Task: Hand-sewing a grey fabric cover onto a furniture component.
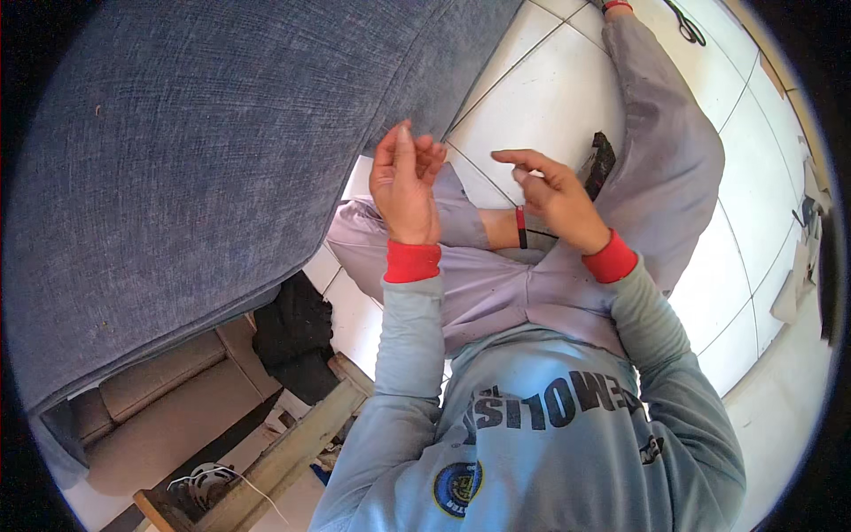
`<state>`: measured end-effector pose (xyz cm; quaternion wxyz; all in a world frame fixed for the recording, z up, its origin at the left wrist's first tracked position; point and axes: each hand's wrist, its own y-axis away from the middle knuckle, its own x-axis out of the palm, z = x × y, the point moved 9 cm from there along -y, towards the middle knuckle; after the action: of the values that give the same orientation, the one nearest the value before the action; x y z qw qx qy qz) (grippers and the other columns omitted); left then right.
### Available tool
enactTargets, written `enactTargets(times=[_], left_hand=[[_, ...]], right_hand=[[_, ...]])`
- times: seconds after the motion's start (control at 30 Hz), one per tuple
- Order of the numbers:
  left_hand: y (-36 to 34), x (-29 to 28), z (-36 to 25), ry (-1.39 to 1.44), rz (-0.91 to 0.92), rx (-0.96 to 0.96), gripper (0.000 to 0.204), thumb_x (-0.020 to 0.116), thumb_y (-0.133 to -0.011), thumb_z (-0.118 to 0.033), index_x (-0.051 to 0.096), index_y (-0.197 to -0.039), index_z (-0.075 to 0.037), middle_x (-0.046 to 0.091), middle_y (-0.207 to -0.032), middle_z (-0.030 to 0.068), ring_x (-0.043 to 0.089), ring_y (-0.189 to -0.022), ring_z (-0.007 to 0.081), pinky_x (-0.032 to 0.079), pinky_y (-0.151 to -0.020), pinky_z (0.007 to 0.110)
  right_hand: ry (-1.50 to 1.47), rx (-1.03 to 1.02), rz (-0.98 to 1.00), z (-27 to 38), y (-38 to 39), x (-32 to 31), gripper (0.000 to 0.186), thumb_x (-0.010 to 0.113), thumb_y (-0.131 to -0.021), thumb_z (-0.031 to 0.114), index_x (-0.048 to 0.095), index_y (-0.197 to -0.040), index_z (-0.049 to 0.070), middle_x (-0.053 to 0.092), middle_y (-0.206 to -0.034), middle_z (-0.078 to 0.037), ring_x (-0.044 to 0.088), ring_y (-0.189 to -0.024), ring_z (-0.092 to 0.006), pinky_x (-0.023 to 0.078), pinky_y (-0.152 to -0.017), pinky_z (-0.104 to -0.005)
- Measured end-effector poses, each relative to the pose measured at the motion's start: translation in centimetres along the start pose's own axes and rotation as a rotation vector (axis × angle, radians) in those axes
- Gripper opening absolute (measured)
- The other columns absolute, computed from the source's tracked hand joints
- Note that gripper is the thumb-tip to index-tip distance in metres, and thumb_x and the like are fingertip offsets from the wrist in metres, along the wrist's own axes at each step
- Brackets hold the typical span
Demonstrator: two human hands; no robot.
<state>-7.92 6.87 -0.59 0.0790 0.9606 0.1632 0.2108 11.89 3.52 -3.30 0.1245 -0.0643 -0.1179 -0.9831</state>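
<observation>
My left hand (406, 188) is raised beside the lower corner of a large blue-grey upholstered piece (213, 160). Its thumb and index finger are pressed together, the other fingers bent; anything between the tips is too small to make out. To the right, over my lap, is my right hand (563, 202). Its index finger reaches out toward the left hand, while the thumb and remaining fingers curl in; whether something thin is held there does not show. The two hands are apart. Both wrists have red cuffs, and my legs in pale mauve trousers (669, 160) are bent on the floor.
Black-handled scissors (688, 28) lie on white floor tiles (532, 97) at the far right. A dark object (600, 161) is by my leg. Lower left are black cloth (294, 337), a wooden frame (288, 452), a coiled white cord (213, 483) and a brown cushioned seat (168, 426).
</observation>
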Motion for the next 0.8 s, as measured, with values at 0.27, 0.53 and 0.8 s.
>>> enactTargets(times=[0.27, 0.53, 0.8], left_hand=[[1.9, -2.2, -3.3, -0.085, -0.065, 0.18, 0.026, 0.058, -0.1, -0.025, 0.062, -0.116, -0.005, 0.067, -0.086, 0.0032, 0.064, -0.076, 0.0121, 0.057, -0.076, 0.029], [3.4, -2.7, -5.1, -0.184, -0.107, 0.283, 0.027, 0.056, -0.101, -0.022, 0.062, -0.118, -0.001, 0.066, -0.1, 0.0068, 0.062, -0.082, 0.0108, 0.054, -0.078, 0.026], [3.0, -2.5, -6.0, -0.168, -0.098, 0.285, 0.03, 0.055, -0.102, -0.023, 0.061, -0.123, -0.003, 0.066, -0.101, 0.0057, 0.063, -0.082, 0.0126, 0.054, -0.077, 0.029]], right_hand=[[-0.324, -0.155, -0.098, 2.6, -3.9, 5.0, 0.017, 0.065, -0.09, 0.006, 0.066, -0.104, -0.004, 0.067, -0.086, -0.007, 0.064, -0.074, -0.0132, 0.056, -0.067, -0.0266], [-0.25, -0.193, -0.171, 4.0, -6.5, 8.5, 0.017, 0.068, -0.087, 0.01, 0.072, -0.096, -0.004, 0.071, -0.082, -0.01, 0.064, -0.075, -0.013, 0.051, -0.066, -0.0265], [-0.179, -0.195, -0.197, 4.2, -6.7, 8.4, 0.019, 0.068, -0.086, 0.012, 0.073, -0.095, -0.004, 0.072, -0.084, -0.011, 0.064, -0.076, -0.0131, 0.051, -0.068, -0.0277]])
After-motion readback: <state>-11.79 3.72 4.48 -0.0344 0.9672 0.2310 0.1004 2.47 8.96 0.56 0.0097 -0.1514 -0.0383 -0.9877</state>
